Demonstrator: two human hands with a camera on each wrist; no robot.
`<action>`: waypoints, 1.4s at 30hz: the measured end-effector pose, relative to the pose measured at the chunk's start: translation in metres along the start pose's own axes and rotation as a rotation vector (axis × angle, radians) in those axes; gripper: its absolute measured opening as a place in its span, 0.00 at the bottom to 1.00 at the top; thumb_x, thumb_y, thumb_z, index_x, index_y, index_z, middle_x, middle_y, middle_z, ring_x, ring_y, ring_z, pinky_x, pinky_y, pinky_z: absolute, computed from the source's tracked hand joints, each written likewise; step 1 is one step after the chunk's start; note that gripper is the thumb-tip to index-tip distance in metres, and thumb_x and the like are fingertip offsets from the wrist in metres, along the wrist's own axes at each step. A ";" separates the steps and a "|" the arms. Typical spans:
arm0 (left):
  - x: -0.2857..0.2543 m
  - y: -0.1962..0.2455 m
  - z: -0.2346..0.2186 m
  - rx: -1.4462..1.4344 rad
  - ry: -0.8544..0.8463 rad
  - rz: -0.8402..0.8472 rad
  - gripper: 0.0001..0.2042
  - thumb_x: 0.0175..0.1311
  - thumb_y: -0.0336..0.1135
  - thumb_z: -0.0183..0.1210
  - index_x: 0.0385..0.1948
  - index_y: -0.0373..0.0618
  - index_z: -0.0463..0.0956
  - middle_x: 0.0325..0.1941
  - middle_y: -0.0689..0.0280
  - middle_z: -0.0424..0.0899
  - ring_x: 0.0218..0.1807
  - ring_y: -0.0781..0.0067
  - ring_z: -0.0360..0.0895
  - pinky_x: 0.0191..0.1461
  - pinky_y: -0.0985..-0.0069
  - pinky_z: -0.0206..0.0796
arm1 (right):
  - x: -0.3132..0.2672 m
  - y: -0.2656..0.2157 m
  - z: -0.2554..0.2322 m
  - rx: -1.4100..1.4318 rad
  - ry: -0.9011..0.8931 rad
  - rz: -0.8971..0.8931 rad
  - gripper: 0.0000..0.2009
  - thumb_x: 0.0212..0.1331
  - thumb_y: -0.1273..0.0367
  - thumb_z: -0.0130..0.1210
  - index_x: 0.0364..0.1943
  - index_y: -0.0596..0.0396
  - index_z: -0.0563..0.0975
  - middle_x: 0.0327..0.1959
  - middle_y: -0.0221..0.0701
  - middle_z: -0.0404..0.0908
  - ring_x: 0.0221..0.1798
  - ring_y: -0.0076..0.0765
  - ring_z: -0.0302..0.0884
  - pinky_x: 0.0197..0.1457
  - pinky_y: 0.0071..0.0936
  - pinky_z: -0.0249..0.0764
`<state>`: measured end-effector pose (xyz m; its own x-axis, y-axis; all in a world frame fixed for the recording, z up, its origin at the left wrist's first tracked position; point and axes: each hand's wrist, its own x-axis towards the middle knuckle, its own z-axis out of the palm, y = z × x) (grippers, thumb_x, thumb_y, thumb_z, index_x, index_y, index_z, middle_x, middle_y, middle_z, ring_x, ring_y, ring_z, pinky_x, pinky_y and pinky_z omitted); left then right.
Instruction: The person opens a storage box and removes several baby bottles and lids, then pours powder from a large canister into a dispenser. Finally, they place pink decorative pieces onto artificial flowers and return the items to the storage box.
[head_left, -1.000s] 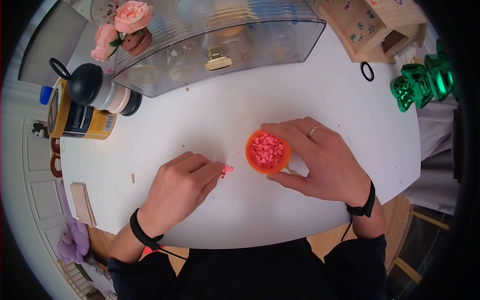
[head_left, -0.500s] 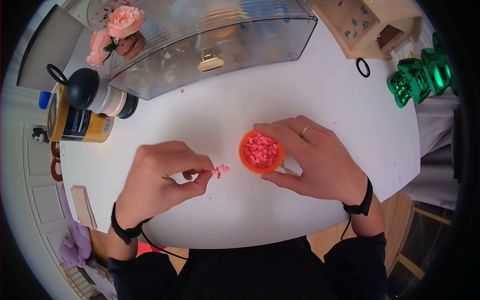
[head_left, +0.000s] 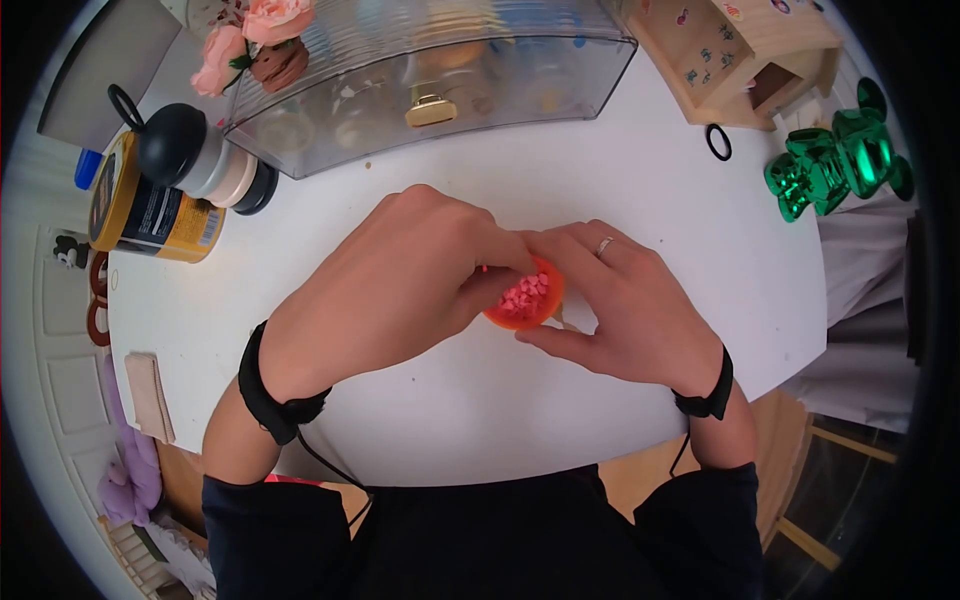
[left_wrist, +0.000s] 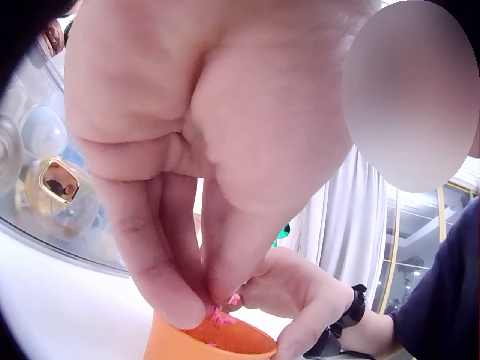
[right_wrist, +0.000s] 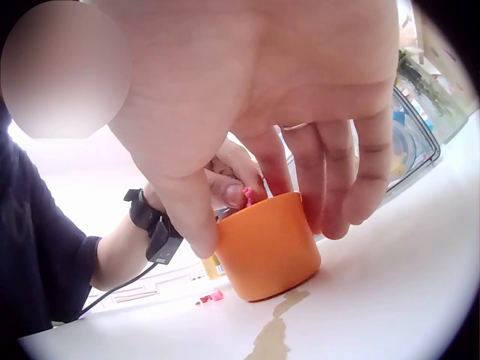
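Note:
An orange cup [right_wrist: 268,251] stands on the white table, with pink bits [head_left: 527,297] inside. My right hand [head_left: 635,310] grips its rim between thumb and fingers. Over the cup's mouth, my left hand [head_left: 400,275] pinches a few pink pieces [left_wrist: 221,315] between thumb and fingertips. In the right wrist view a small group of pink pieces [right_wrist: 211,298] lies on the table beside the cup. The left hand hides part of the cup's opening in the head view.
A clear drawer case [head_left: 430,105] stands at the back, with a yellow tub [head_left: 160,215] and a dark-topped bottle [head_left: 205,160] left of it. At the right are a wooden house [head_left: 740,60], a black ring [head_left: 718,142] and a green shiny figure [head_left: 840,155]. A folded cloth [head_left: 149,397] lies left.
My left hand pinched pink pieces on the table, then moved right and away from my body to over the cup. My right hand still grips the cup.

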<state>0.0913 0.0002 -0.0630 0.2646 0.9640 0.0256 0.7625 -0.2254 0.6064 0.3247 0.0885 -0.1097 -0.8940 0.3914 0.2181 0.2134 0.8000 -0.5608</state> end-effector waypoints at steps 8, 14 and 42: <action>-0.034 0.000 -0.005 -0.174 0.152 -0.115 0.08 0.65 0.21 0.72 0.43 0.42 0.93 0.35 0.61 0.93 0.37 0.66 0.92 0.43 0.73 0.83 | -0.001 -0.005 0.003 -0.017 0.011 -0.003 0.32 0.60 0.61 0.78 0.69 0.50 0.79 0.53 0.38 0.88 0.55 0.50 0.87 0.58 0.41 0.85; -0.043 -0.001 0.003 -0.297 0.199 -0.084 0.08 0.64 0.22 0.74 0.43 0.40 0.92 0.36 0.60 0.93 0.37 0.70 0.92 0.42 0.75 0.83 | -0.002 -0.012 0.005 -0.056 -0.003 0.013 0.34 0.59 0.60 0.79 0.71 0.48 0.80 0.54 0.36 0.89 0.56 0.50 0.88 0.60 0.41 0.86; -0.092 -0.010 0.047 0.243 0.175 -0.204 0.10 0.68 0.31 0.70 0.47 0.38 0.92 0.42 0.52 0.91 0.42 0.51 0.88 0.52 0.61 0.81 | 0.002 -0.011 0.006 -0.041 0.018 0.013 0.31 0.60 0.59 0.78 0.67 0.55 0.83 0.58 0.40 0.90 0.55 0.43 0.89 0.51 0.35 0.84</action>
<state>0.0873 -0.0927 -0.1084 0.0037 0.9974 0.0720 0.9130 -0.0328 0.4066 0.3188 0.0776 -0.1078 -0.8839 0.4097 0.2258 0.2410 0.8125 -0.5309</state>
